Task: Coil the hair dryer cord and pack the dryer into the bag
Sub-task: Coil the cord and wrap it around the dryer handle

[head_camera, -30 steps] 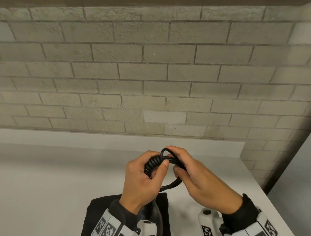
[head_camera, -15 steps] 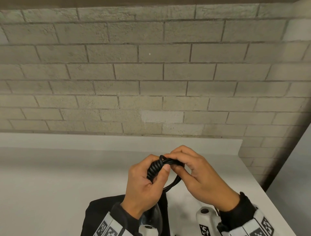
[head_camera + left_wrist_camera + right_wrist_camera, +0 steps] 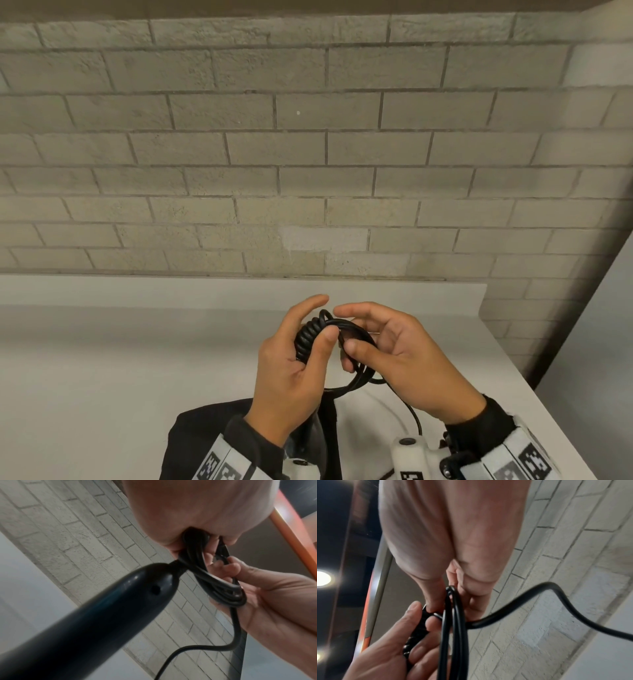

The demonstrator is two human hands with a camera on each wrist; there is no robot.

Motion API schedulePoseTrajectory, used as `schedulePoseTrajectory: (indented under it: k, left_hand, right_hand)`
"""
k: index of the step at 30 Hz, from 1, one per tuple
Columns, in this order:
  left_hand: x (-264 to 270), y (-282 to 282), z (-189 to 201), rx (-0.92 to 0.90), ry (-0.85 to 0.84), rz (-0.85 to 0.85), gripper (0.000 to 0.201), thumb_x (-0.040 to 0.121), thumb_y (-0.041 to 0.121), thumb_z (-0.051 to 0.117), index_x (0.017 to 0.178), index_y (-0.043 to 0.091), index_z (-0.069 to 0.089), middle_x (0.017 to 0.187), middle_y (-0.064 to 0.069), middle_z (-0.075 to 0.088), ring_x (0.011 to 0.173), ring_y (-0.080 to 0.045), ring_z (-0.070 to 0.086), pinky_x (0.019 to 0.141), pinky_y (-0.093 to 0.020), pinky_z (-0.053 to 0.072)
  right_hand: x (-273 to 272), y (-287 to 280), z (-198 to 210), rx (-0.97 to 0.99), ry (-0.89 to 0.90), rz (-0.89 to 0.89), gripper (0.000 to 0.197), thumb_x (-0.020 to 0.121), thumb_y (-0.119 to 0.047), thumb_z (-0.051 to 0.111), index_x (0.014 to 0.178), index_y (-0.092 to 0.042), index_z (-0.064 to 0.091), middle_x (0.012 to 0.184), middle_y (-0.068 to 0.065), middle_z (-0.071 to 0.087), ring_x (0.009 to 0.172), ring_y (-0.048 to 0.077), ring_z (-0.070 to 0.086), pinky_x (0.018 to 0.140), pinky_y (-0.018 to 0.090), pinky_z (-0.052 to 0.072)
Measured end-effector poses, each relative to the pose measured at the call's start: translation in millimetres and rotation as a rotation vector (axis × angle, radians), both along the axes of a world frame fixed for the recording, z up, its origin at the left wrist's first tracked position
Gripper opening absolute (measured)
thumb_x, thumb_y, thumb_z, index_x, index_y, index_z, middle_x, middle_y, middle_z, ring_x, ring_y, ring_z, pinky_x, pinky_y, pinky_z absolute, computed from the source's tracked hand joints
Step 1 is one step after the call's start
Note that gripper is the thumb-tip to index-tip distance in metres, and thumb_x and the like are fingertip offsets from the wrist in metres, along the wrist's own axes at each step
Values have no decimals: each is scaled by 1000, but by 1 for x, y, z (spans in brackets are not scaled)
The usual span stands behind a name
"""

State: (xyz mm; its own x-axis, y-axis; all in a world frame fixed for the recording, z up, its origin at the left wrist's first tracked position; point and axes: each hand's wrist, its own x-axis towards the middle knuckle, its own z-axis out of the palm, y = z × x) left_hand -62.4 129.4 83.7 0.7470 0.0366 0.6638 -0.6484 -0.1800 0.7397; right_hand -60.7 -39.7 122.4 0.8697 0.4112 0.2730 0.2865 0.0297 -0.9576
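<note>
Holding a bundle of thin black rubber hair dryer cord (image 3: 346,356) above a white countertop (image 3: 102,359), in front of a grey brick wall (image 3: 308,154). Gripping the tightly wound ribbed section at the top of the bundle in the left hand (image 3: 291,370), thumb curling over it and pressing it into the palm, forefinger lifting free. Pinching the hanging loops just beside it in the right hand (image 3: 404,356), thumb and lower fingers clasping the strands, forefinger extending above. Loops hanging roughly upright between the two palms, long axis running top to bottom. Loose tail trailing down and rightward past the right wrist, so lying nearer the right hand, probably the one to gather it. Glossy black plastic dryer handle (image 3: 96,615) dangling below the left hand. Soft black fabric bag (image 3: 205,438) lying flat on the countertop beneath the left forearm, near the front edge.
</note>
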Motion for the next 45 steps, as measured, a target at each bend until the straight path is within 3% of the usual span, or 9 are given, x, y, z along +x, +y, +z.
schedulePoseTrajectory:
  k: [9, 13, 16, 21, 25, 29, 36, 41, 45]
  left_hand:
    - [1, -3, -1, -49, -24, 58, 29, 92, 58, 53, 97, 32, 64, 57, 8, 57, 45, -6, 50, 47, -29, 45]
    - [5, -3, -3, -87, -10, 89, 33, 91, 61, 53, 94, 31, 65, 57, 10, 55, 46, -6, 48, 48, -29, 43]
    - [5, -4, -3, -96, -18, 91, 35, 91, 62, 53, 93, 29, 65, 55, 12, 54, 45, -3, 47, 48, -24, 42]
    - [4, -7, 0, -52, -82, 128, 36, 92, 57, 52, 91, 24, 66, 57, 14, 57, 46, 0, 51, 49, -16, 43]
    - [5, -7, 0, -44, -115, 143, 36, 93, 55, 53, 88, 22, 67, 59, 16, 57, 46, -1, 53, 50, -12, 42]
    - [7, -3, 1, -39, -142, 180, 28, 94, 54, 53, 87, 30, 65, 59, 13, 57, 46, -4, 51, 48, -17, 43]
    - [13, 1, 2, -54, -118, 226, 31, 93, 54, 53, 86, 26, 65, 60, 13, 57, 49, -3, 52, 51, -14, 42]
    - [13, 1, 1, -43, -128, 211, 24, 93, 48, 56, 88, 27, 66, 63, 13, 58, 50, -2, 52, 52, -12, 41]
    - [14, -1, 0, -41, -113, 196, 14, 92, 42, 58, 87, 31, 65, 63, 8, 58, 51, -3, 51, 51, -16, 42]
  right_hand:
    - [-6, 7, -9, 135, 16, -121, 45, 75, -7, 77, 115, -17, 59, 82, 10, 71, 74, 27, 70, 76, 33, 56]
    - [-19, 20, -32, -188, -468, -576, 29, 77, -22, 79, 99, -31, 62, 109, -7, 57, 100, 11, 59, 84, 17, 49]
    - [-27, 29, -48, -514, -750, -790, 15, 83, -31, 70, 96, -23, 71, 98, -1, 47, 74, 12, 47, 57, 23, 50]
    - [-39, 48, -36, -729, -521, -848, 23, 78, -31, 74, 99, -23, 72, 83, -2, 48, 60, 14, 52, 37, 27, 49]
    - [-38, 46, -20, -598, -164, -630, 20, 93, -42, 51, 87, -30, 66, 90, -15, 43, 78, 5, 54, 68, 21, 51]
    - [-42, 30, 4, -255, 127, -367, 44, 91, -46, 53, 61, -14, 55, 85, -5, 54, 69, 1, 53, 69, 13, 44]
    - [-53, 21, -16, -11, 54, -288, 10, 78, -23, 74, 76, -23, 65, 90, 2, 70, 98, 12, 67, 88, 19, 50]
    - [-57, 13, -28, 364, 316, -169, 46, 54, -45, 89, 76, -10, 70, 51, 9, 53, 64, 29, 64, 71, 30, 56]
    - [-62, -8, -22, 527, 519, 64, 45, 58, -35, 91, 76, -4, 64, 39, -3, 29, 31, 10, 29, 35, 17, 33]
